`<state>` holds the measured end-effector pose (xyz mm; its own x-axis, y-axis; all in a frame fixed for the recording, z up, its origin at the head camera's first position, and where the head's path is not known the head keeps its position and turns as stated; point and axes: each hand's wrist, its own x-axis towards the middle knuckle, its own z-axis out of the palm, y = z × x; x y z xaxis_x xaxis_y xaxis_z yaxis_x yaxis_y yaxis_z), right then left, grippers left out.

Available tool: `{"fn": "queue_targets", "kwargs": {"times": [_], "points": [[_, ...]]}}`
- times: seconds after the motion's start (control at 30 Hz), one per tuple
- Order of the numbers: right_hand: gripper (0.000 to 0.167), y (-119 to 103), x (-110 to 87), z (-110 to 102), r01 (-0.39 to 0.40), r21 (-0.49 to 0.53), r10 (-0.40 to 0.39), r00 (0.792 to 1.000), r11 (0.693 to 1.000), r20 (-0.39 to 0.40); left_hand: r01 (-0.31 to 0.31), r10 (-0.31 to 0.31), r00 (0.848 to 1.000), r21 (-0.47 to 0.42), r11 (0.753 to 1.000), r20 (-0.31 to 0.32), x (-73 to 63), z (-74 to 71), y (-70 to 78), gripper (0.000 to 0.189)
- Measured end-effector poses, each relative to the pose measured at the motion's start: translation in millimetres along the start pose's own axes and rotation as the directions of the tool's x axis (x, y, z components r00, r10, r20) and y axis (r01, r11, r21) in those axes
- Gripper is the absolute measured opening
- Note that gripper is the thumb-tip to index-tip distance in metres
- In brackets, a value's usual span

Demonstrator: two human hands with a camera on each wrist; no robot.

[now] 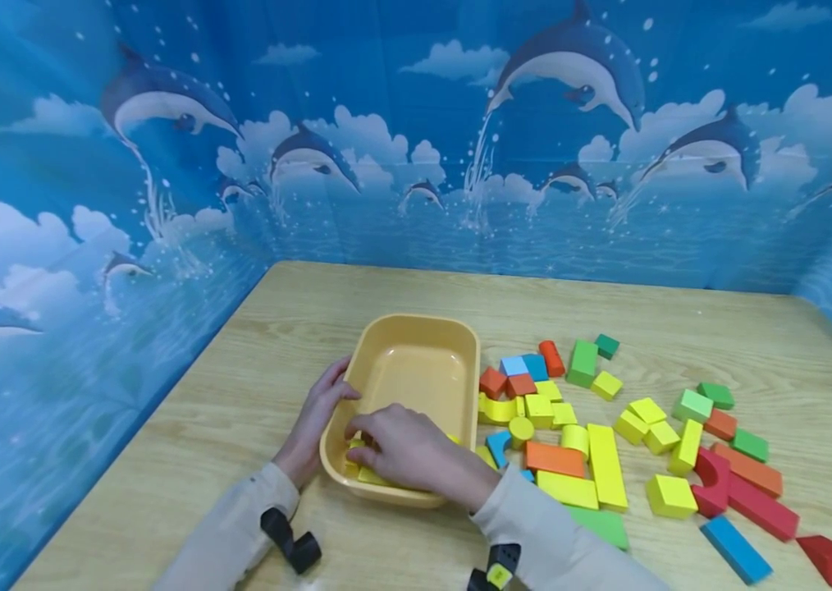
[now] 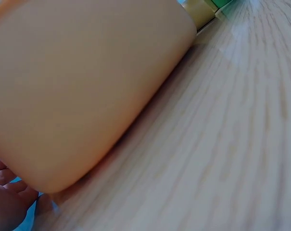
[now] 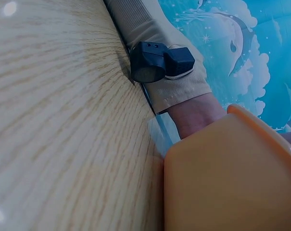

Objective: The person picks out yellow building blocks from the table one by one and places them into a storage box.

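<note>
A peach-coloured plastic tub (image 1: pixel 416 322) stands on the table with a few yellow blocks (image 1: pixel 375 476) at its near end. My left hand (image 1: pixel 316 414) grips the tub's left side, thumb at the rim. The tub's outer wall (image 2: pixel 87 91) fills much of the left wrist view, with fingers (image 2: pixel 8 192) at the lower left corner. My right hand (image 1: pixel 409 447) reaches over the near right rim into the tub, fingers bent down, pinching a yellow block (image 1: pixel 352 447) at the near left corner. The hand itself hides part of that block.
Right of the tub lie many loose blocks: yellow planks (image 1: pixel 608 468), an orange block (image 1: pixel 555 459), green blocks (image 1: pixel 582 362), a red arch (image 1: pixel 713 483) and a blue plank (image 1: pixel 737 550). A dolphin-print curtain (image 1: pixel 401 197) borders the wooden table (image 1: pixel 239 394) at the back and sides.
</note>
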<state>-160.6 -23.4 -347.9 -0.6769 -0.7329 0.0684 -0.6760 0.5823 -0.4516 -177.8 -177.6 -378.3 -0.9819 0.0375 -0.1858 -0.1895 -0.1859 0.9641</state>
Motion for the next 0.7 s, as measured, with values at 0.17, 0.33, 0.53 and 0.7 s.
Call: {"fn": "queue_targets", "kwargs": {"times": [0.17, 0.33, 0.53, 0.7], "points": [[0.021, 1, 0.4, -3, 0.003, 0.028, -0.001, 0.999, 1.0, -0.049, -0.014, 0.014, 1.0, 0.005, 1.0, -0.002, 0.1, -0.4, -0.4, 0.064], [0.028, 9, -5.6, -26, 0.036, 0.107, -0.017, 0.984, 0.994, -0.175, -0.03, 0.03, 1.0, 0.005, 1.0, -0.009, 0.1, -0.3, -1.9, 0.064], [0.029, 40, -40.0, -76, -0.026, 0.182, 0.082, 0.948, 0.983, -0.309, -0.029, 0.029, 1.0, 0.011, 1.0, -0.002, -0.1, 0.3, -0.8, 0.066], [0.032, 87, -86.9, -100, -0.146, 0.067, 0.158, 0.952, 0.987, -0.26, -0.007, 0.007, 1.0, 0.025, 1.0, -0.008, -0.2, -1.9, 0.6, 0.066]]}}
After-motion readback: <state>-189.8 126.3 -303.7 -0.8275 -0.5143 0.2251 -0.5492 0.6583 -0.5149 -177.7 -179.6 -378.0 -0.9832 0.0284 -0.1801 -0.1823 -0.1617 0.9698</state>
